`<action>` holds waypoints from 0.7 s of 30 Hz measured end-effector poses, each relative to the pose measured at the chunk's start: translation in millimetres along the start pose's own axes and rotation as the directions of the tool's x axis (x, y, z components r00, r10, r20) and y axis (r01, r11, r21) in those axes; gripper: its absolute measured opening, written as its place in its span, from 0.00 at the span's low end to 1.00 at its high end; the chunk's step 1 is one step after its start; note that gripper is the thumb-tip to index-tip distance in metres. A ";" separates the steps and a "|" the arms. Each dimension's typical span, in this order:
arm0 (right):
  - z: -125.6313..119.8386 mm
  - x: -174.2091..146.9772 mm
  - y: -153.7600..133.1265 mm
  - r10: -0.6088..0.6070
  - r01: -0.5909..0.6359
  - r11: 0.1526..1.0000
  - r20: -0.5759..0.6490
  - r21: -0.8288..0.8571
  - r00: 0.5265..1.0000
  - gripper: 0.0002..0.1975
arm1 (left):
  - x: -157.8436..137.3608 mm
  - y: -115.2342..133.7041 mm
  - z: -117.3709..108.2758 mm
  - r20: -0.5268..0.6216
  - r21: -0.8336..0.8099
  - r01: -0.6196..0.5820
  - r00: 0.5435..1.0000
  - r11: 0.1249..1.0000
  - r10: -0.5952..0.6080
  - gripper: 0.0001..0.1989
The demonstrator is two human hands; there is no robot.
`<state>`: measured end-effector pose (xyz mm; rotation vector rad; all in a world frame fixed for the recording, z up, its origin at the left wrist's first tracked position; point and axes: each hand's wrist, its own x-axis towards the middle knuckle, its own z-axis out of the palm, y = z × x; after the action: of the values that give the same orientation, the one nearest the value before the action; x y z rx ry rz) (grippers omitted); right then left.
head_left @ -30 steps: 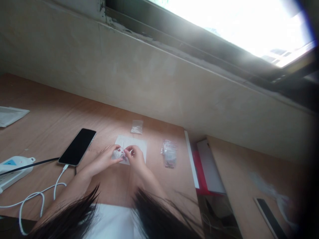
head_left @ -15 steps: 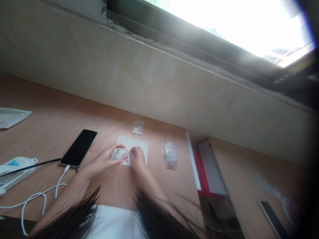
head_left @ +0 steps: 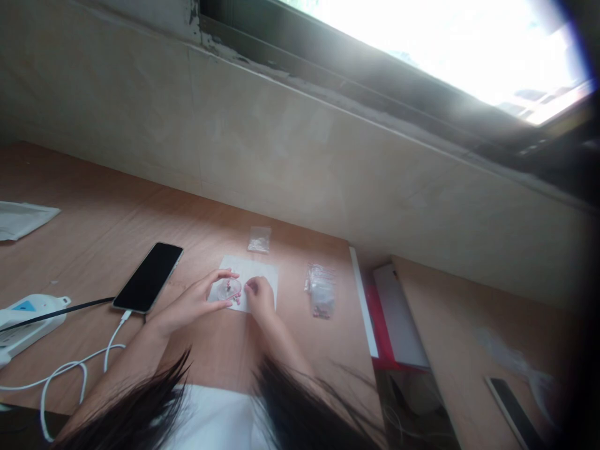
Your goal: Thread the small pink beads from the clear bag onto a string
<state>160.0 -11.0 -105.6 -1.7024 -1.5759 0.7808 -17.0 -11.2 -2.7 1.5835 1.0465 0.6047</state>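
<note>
My left hand curves around a small clear round dish, thumb on the near side and fingers on the far side. Small pink and dark bits show in or under the dish. Several tiny pink pieces lie along its right edge, on a white paper sheet. Just right of the dish, over the sheet, my right hand has thumb and fingertips pinched together. Whatever is between those fingertips is too small to make out.
Beyond the sheet lies a small clear bag. Clear packets are stacked to the right. A phone on a white cable and a power strip sit left. Behind the wooden table rises a wall.
The clear dish looked cloudy white and tilted before; now it appears flatter and its contents show through. My right hand has shifted very slightly to the right.
</note>
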 end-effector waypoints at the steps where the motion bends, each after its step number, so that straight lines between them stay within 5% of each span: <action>1: 0.0 0.0 0.2 0.006 -0.006 1.000 -0.002 0.007 1.000 0.03 | 0.0 -0.3 -0.1 0.001 0.001 -0.004 1.000 1.000 0.004 0.23; 9: 0.5 -1.5 3.7 0.091 -0.086 0.989 -0.034 0.118 0.995 0.05 | -1.2 -2.6 0.8 0.013 0.043 -0.018 1.000 0.999 0.017 0.23; 14: -21.1 -2.9 -20.9 0.150 -0.131 0.956 -0.053 0.261 0.987 0.06 | -0.3 2.5 2.8 -0.006 0.057 0.031 1.000 0.998 -0.031 0.22; 21: -45.3 -18.4 -80.4 -0.043 0.047 0.989 -0.032 0.141 0.999 0.07 | 4.2 0.9 10.9 -0.073 0.077 0.069 0.995 0.995 -0.063 0.20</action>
<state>147.5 -30.2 -14.4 -1.5646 -1.4975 0.8212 -5.7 -13.0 -5.5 1.5997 1.1844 0.5839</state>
